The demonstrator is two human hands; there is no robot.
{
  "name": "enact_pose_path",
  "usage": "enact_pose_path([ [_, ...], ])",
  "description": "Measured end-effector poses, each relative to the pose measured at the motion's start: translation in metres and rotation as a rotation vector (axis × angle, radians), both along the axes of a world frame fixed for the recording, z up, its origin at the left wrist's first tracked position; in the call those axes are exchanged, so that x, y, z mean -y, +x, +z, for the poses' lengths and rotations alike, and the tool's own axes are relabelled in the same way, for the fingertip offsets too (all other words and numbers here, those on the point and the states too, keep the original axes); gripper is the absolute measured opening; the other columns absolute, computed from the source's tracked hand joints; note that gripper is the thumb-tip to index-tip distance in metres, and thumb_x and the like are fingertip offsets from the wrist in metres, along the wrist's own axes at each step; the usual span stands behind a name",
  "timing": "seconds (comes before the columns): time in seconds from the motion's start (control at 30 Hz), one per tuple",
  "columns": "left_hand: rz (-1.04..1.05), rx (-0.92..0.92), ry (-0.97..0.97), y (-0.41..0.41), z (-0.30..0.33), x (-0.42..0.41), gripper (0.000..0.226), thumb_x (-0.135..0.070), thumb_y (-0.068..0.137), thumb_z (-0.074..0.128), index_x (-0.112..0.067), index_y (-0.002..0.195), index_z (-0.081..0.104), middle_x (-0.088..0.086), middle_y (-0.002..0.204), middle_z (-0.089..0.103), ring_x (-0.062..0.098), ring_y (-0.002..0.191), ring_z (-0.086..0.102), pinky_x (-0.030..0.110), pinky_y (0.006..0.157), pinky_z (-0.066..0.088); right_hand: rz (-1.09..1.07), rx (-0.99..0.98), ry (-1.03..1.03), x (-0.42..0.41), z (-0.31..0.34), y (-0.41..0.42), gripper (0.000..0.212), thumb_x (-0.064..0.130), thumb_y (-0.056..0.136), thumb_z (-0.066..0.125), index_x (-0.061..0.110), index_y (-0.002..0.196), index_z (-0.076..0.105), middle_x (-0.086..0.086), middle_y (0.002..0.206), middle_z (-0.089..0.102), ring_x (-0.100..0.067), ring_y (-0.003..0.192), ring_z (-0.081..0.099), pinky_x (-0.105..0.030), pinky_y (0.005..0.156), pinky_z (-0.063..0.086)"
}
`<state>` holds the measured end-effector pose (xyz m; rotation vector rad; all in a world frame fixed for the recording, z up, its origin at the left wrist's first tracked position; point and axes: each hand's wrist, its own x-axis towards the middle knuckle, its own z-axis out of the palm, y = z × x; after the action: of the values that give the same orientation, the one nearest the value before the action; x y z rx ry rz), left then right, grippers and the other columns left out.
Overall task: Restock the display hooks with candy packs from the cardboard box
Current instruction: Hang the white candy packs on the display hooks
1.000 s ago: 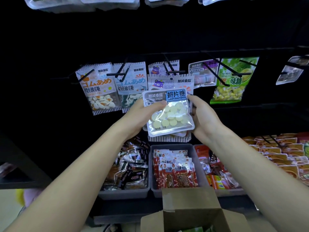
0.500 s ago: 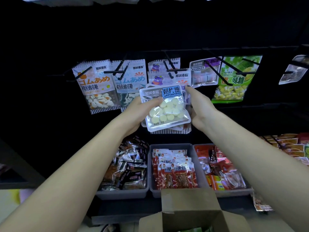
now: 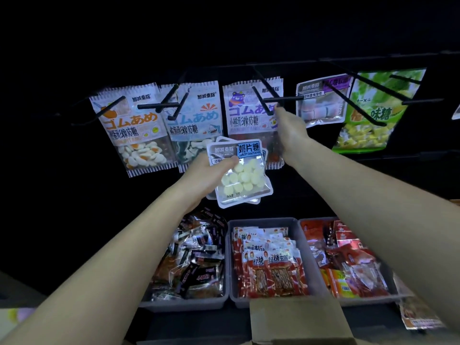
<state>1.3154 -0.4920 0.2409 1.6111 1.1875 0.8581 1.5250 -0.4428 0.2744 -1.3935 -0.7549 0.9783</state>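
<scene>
My left hand (image 3: 208, 176) grips a small stack of clear candy packs (image 3: 242, 179) with a blue label and pale round tablets, thumb pressed across the top one. The stack hangs in front of the display, below the hooks. My right hand (image 3: 290, 129) has let go of the packs and reaches up to the black hook (image 3: 282, 98) over the bear gummy pack (image 3: 249, 113); its fingertips touch the hook's end. The cardboard box (image 3: 296, 319) sits at the bottom edge with its flap up.
Other packs hang on black hooks: an egg gummy pack (image 3: 132, 130), a shark gummy pack (image 3: 196, 120), a marshmallow pack (image 3: 321, 103) and a green candy bag (image 3: 373, 113). Grey bins (image 3: 307, 275) of snack packets stand on the shelf below.
My right hand left the candy packs and rose up-right to the hook. My left hand now holds the stack alone, lower and to the left.
</scene>
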Motion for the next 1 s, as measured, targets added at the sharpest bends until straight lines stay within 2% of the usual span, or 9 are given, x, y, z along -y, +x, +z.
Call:
enact_pose_path([
  [0.13, -0.005, 0.005, -0.044, 0.003, -0.002, 0.001, 0.058, -0.068, 0.082, 0.070, -0.032, 0.126, 0.065, -0.005, 0.107, 0.070, 0.015, 0.081, 0.061, 0.027, 0.060, 0.041, -0.004, 0.038, 0.004, 0.001, 0.000, -0.003, 0.034, 0.045, 0.102, 0.051, 0.017, 0.091, 0.064, -0.008, 0.088, 0.073, -0.023, 0.078, 0.067, -0.033, 0.078, 0.054],
  [0.2, -0.021, 0.021, -0.028, 0.007, 0.002, 0.006, 0.040, -0.061, 0.090, 0.068, -0.035, 0.121, 0.068, -0.009, 0.101, 0.071, 0.016, 0.081, 0.061, 0.028, 0.058, 0.042, -0.012, 0.174, -0.042, 0.005, -0.005, -0.001, 0.043, 0.050, 0.104, 0.045, 0.012, 0.100, 0.064, -0.007, 0.091, 0.067, -0.021, 0.077, 0.061, -0.030, 0.068, 0.047],
  [0.27, -0.017, 0.025, -0.014, 0.011, 0.008, 0.013, 0.013, -0.049, 0.099, 0.066, -0.040, 0.106, 0.071, -0.017, 0.088, 0.073, 0.014, 0.079, 0.065, 0.029, 0.058, 0.046, -0.021, 0.356, -0.121, 0.016, -0.012, 0.002, 0.063, 0.058, 0.104, 0.041, 0.000, 0.123, 0.060, -0.012, 0.113, 0.065, -0.027, 0.095, 0.062, -0.032, 0.076, 0.045],
  [0.33, -0.016, 0.043, -0.014, 0.016, 0.014, 0.024, 0.007, -0.044, 0.099, 0.068, -0.041, 0.102, 0.073, -0.017, 0.095, 0.078, 0.017, 0.093, 0.073, 0.038, 0.078, 0.059, -0.032, 0.398, -0.146, 0.035, -0.019, 0.008, 0.077, 0.064, 0.101, 0.040, -0.004, 0.136, 0.054, -0.016, 0.128, 0.063, -0.033, 0.113, 0.062, -0.034, 0.086, 0.044],
  [0.43, -0.037, 0.060, -0.019, 0.025, 0.022, 0.044, 0.023, -0.049, 0.094, 0.073, -0.038, 0.114, 0.073, -0.012, 0.114, 0.079, 0.018, 0.110, 0.073, 0.047, 0.104, 0.055, -0.003, 0.223, -0.145, 0.079, -0.022, 0.020, 0.074, 0.066, 0.101, 0.039, 0.004, 0.138, 0.054, -0.010, 0.120, 0.065, -0.027, 0.107, 0.063, -0.039, 0.094, 0.049],
  [0.53, -0.054, 0.131, -0.018, 0.042, 0.032, 0.070, 0.015, -0.034, 0.101, 0.069, -0.032, 0.114, 0.075, -0.009, 0.110, 0.081, 0.016, 0.105, 0.076, 0.042, 0.103, 0.057, 0.193, -0.088, -0.180, 0.143, -0.016, 0.031, 0.069, 0.069, 0.098, 0.045, 0.008, 0.125, 0.064, -0.007, 0.099, 0.075, -0.023, 0.087, 0.071, -0.038, 0.080, 0.059],
  [0.63, -0.078, 0.164, -0.046, 0.066, 0.043, 0.095, 0.016, -0.030, 0.101, 0.069, -0.026, 0.115, 0.075, -0.002, 0.106, 0.082, 0.022, 0.100, 0.078, 0.042, 0.087, 0.062, 0.371, -0.068, -0.129, 0.199, -0.014, 0.047, 0.047, 0.053, 0.097, 0.061, 0.015, 0.122, 0.071, -0.005, 0.111, 0.079, -0.022, 0.104, 0.075, -0.040, 0.089, 0.061],
  [0.73, -0.131, 0.189, -0.060, 0.093, 0.055, 0.120, 0.021, -0.026, 0.100, 0.069, -0.021, 0.120, 0.075, 0.001, 0.104, 0.082, 0.021, 0.096, 0.080, 0.031, 0.071, 0.059, 0.336, 0.031, -0.038, 0.241, -0.005, 0.067, 0.034, 0.040, 0.098, 0.066, 0.013, 0.118, 0.072, -0.004, 0.112, 0.079, -0.022, 0.105, 0.074, -0.041, 0.088, 0.061],
  [1.0, -0.244, 0.233, 0.013, 0.162, 0.103, 0.171, 0.024, -0.032, 0.099, 0.070, -0.019, 0.119, 0.075, 0.001, 0.106, 0.082, 0.021, 0.098, 0.079, 0.036, 0.082, 0.061, 0.138, 0.028, 0.135, 0.312, 0.043, 0.134, 0.027, 0.026, 0.105, 0.059, 0.005, 0.114, 0.073, -0.010, 0.108, 0.079, -0.022, 0.096, 0.076, -0.031, 0.072, 0.061],
])
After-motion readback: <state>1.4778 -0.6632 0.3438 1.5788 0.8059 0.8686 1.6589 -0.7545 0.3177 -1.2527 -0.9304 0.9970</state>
